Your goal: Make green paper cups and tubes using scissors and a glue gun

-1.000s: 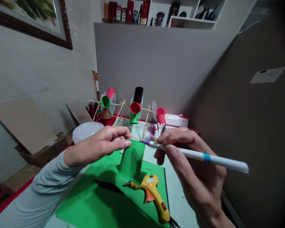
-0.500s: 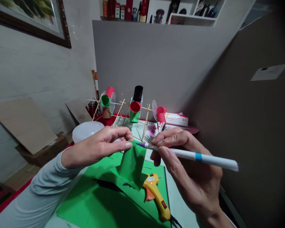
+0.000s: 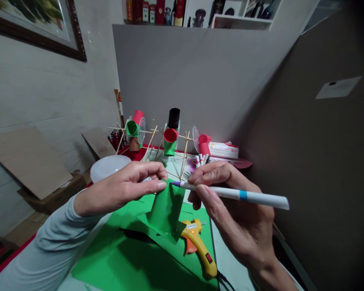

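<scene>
Home craft corner, framed picture (image 3: 33, 24), cluttered shelf (image 3: 200, 12), glue gun (image 3: 198, 246)

Green paper tube (image 3: 164, 208): rolled, held upright with a slight tilt, pinched at its top edge above my green sheet (image 3: 115, 258). White marker (image 3: 230, 194), blue band, purple tip uncapped, lies near-horizontal, tip at the tube's top rim.

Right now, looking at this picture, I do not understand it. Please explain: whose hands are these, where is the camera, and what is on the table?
The camera sits on a person's head and looks down, so both hands are that person's own. The left hand pinches the top of a green paper tube. The right hand holds a marker, its purple tip at the tube's top. Below lie green paper and a yellow glue gun. Behind stand paper cups on sticks.
</scene>
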Action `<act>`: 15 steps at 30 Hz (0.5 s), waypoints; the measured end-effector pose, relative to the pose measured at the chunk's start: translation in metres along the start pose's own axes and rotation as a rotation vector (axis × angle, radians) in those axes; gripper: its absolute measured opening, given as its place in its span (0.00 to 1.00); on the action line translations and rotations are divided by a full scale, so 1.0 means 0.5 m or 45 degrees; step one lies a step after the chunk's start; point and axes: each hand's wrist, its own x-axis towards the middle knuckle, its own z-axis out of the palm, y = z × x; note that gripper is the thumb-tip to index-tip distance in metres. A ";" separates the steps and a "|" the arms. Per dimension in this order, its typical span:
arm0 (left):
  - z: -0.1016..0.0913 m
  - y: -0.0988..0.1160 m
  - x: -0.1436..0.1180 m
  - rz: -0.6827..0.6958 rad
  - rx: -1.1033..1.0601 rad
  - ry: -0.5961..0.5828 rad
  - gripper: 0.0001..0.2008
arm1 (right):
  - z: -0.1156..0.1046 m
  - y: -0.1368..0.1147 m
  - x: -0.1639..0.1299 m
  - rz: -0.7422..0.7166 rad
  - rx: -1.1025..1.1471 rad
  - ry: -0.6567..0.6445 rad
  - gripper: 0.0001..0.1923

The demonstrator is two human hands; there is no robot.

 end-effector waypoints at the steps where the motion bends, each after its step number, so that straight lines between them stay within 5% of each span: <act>1: 0.000 0.000 0.000 -0.004 0.002 0.004 0.12 | 0.000 0.000 0.000 -0.001 -0.001 -0.004 0.05; 15: 0.001 -0.002 0.000 -0.019 -0.110 0.005 0.10 | -0.005 0.000 0.001 -0.041 -0.019 0.001 0.05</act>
